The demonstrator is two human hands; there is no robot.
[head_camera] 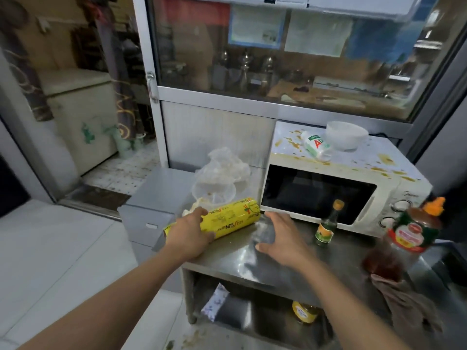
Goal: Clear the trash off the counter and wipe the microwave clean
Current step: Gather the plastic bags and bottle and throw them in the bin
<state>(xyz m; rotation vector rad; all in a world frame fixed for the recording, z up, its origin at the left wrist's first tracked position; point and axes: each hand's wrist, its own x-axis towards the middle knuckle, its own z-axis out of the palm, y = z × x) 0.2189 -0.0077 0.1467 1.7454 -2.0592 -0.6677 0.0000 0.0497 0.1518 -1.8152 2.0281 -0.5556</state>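
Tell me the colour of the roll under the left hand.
Yellow with red and green print; the roll shows in the head view, the left hand resting on it.

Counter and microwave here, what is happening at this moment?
A person stands at a steel counter that is only partly tidied. The left hand rests on a yellow cling-film roll, and the right hand reaches over a clear plastic piece lying on the counter. The microwave is not wiped yet: brown splatters cover its top, where a tipped bottle and a white bowl sit.
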